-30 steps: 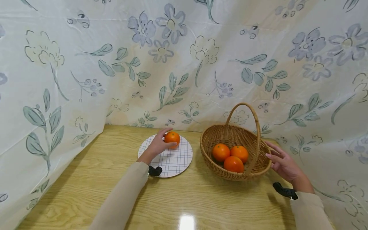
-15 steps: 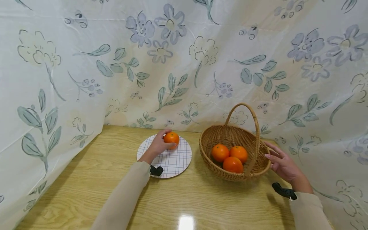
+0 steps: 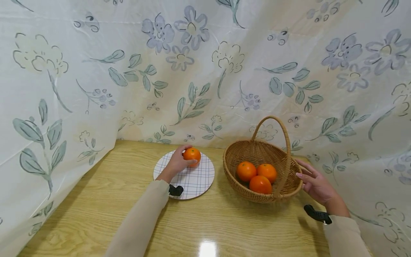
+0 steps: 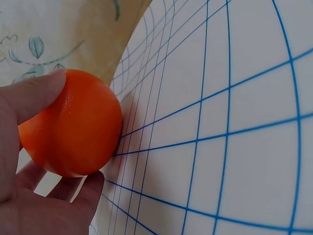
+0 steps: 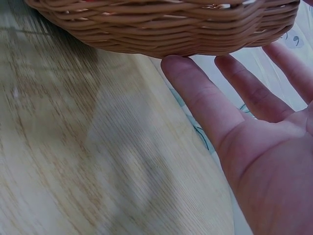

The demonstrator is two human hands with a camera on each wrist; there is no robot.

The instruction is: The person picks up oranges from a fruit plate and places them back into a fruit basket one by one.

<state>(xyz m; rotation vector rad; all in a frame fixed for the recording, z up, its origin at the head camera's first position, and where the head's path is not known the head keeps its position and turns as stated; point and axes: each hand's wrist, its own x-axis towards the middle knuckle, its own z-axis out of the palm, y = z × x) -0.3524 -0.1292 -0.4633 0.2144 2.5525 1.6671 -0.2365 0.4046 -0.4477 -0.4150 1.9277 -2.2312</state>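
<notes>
My left hand [image 3: 177, 163] holds an orange [image 3: 192, 155] on the far half of a round white plate [image 3: 196, 184] with a blue grid pattern. In the left wrist view the thumb lies on one side of this orange [image 4: 80, 127] and the fingertips on the other. To the right stands a wicker basket [image 3: 239, 147] with an arched handle, and three oranges [image 3: 260, 184] lie together in it. My right hand [image 3: 319, 187] is at the basket's right side. The right wrist view shows its fingers [image 5: 205, 100] nearly straight, their tips against the woven wall [image 5: 171, 29].
Plate and basket stand on a wood-grain table [image 3: 189, 228], with a gap between them. A floral cloth [image 3: 192, 89] hangs behind the table and along both sides. The basket's handle [image 3: 273, 117] rises well above its rim.
The head view has shifted very slightly. Both hands, the held orange, the plate and the basket have kept their places, with no visible change of grip.
</notes>
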